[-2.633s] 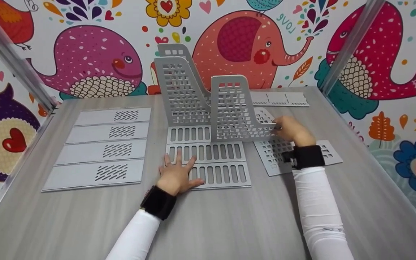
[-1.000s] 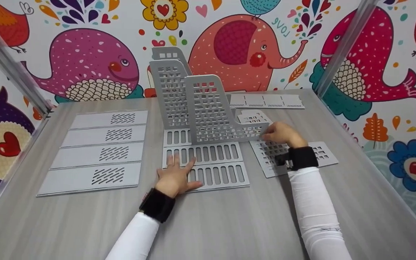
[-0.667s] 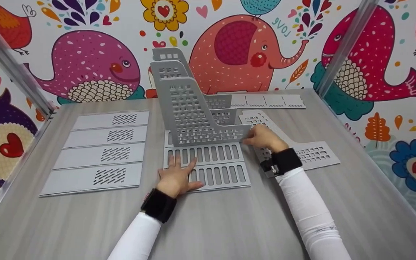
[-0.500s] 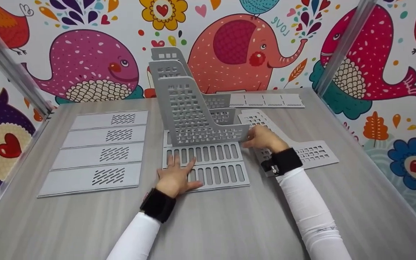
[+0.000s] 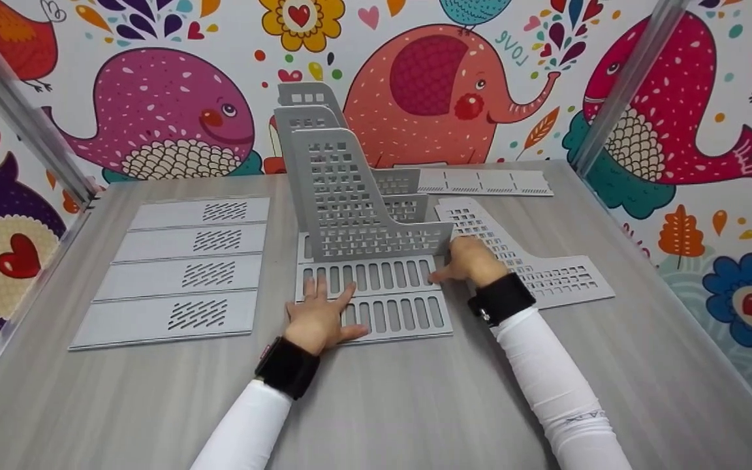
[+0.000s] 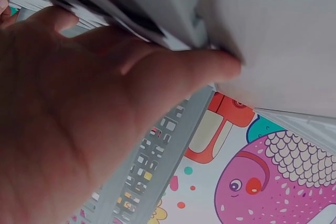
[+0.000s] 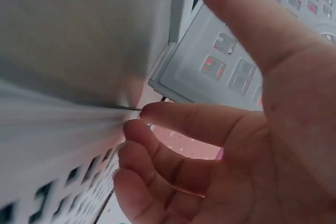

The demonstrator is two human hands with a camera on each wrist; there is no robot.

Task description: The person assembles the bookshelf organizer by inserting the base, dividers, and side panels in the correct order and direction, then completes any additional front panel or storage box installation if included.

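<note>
In the head view, my left hand [image 5: 314, 320] lies spread over the near left part of a slotted grey base panel [image 5: 408, 294]. Its thumb reaches the table in the left wrist view. Three perforated, L-shaped grey divider panels stand upright on the base, one behind another; the front divider [image 5: 350, 215] is nearest my right hand [image 5: 474, 261]. That hand is at the divider's low right end, its thumb at the base's right edge. In the right wrist view, its fingers [image 7: 184, 124] are loosely curled beside the divider's lower corner [image 7: 178, 80], with a gap between.
A flat perforated divider [image 5: 565, 277] lies right of the base, partly behind my right hand. To the left lies a panel [image 5: 180, 274] of several joined strips with slanted slots. A long narrow strip [image 5: 487, 181] lies at the back, before a printed wall [image 5: 441, 98].
My right hand carried the front divider leftward into line with the other two, then shifted lower, with its thumb at the base's edge. The front divider leans less. My left hand stayed put.
</note>
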